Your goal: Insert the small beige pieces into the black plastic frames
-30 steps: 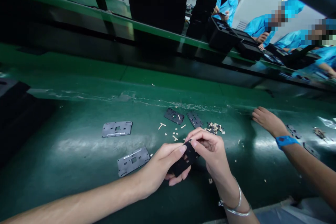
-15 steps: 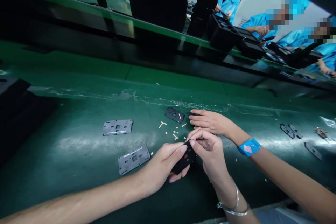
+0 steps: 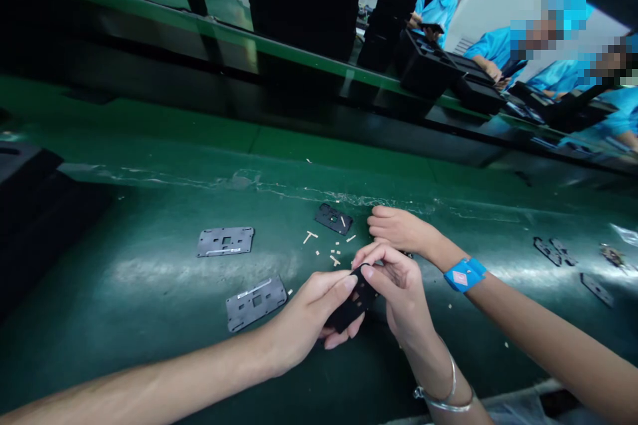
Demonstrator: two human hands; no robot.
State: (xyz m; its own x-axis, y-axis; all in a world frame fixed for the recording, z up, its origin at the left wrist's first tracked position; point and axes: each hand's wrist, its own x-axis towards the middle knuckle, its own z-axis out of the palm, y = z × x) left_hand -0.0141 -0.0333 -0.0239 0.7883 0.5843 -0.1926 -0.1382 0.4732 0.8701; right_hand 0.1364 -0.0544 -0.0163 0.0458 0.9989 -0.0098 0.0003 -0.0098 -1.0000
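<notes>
A small black plate with cut-outs (image 3: 353,305) is held low over the green table (image 3: 164,305). My left hand (image 3: 323,305) grips its left side, thumb on top and fingers beneath. My right hand (image 3: 393,279), with a silver bangle at the wrist, pinches the plate's upper edge. Two grey plates lie to the left, one farther back (image 3: 225,242) and one nearer (image 3: 256,303) by my left forearm. Behind my hands rests another black plate (image 3: 333,218) with a pale strip on it. Small pale strips (image 3: 335,259) are scattered beside it.
Another person's hand (image 3: 399,229), with a blue wristband, reaches in from the right, just behind my right hand. Dark parts (image 3: 554,251) lie at the far right. Black trays (image 3: 40,212) stand at the left. People in blue (image 3: 493,46) work beyond the shelf.
The other person's hand has drawn back slightly to the right and its fingers have curled in. My hands keep the same hold on the black plate. The view has shifted slightly.
</notes>
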